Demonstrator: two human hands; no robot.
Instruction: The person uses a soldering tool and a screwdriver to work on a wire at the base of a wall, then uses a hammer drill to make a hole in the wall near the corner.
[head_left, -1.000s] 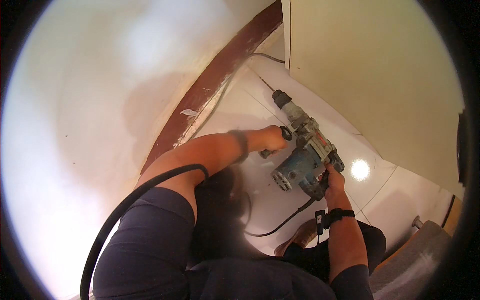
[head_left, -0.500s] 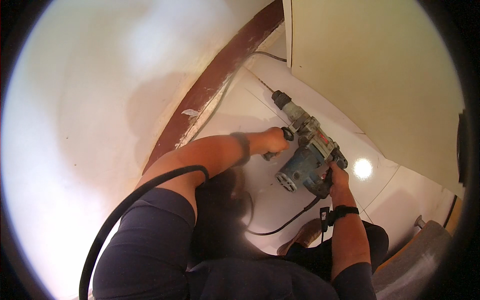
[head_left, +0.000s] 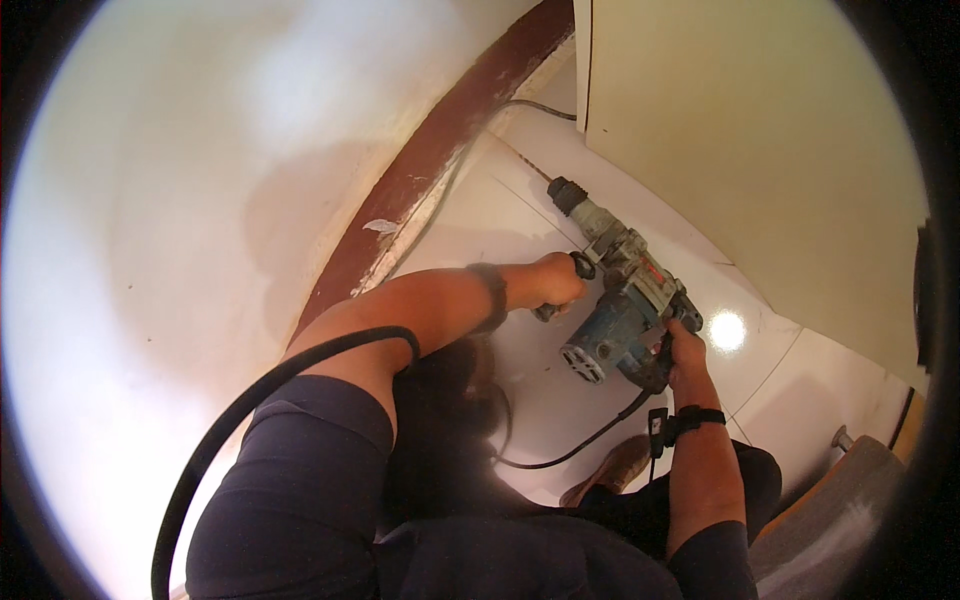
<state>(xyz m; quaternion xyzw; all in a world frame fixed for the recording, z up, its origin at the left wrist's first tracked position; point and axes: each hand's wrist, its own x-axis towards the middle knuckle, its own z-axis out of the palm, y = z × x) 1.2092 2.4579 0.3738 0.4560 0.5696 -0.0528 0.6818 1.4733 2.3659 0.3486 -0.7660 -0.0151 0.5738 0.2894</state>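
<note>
A worn rotary hammer drill (head_left: pixel 638 272) with a grey-green body and blue motor housing is held between my two hands above the floor. My left hand (head_left: pixel 560 280) is closed round its black side handle (head_left: pixel 583 265). At the rear, my right hand (head_left: pixel 685 350) wraps the main grip, with the trigger side partly hidden by the fingers. From the black chuck (head_left: pixel 567 196) a long thin drill bit (head_left: pixel 532 166) points up and left towards the foot of the wall. Whether the tip touches anything I cannot tell. A black power cord (head_left: pixel 600 435) runs from the grip down to the floor.
A dark red baseboard (head_left: pixel 400 190) with chipped edges follows the white wall on the left. Beside it a grey cable (head_left: pixel 450 185) lies along the floor. A cream cabinet or panel (head_left: pixel 750 150) stands right. Pale tiles (head_left: pixel 520 350) cover the floor; my brown shoe (head_left: pixel 620 468) rests below.
The drill and both hands have shifted very slightly to the right. My grip on both handles is the same.
</note>
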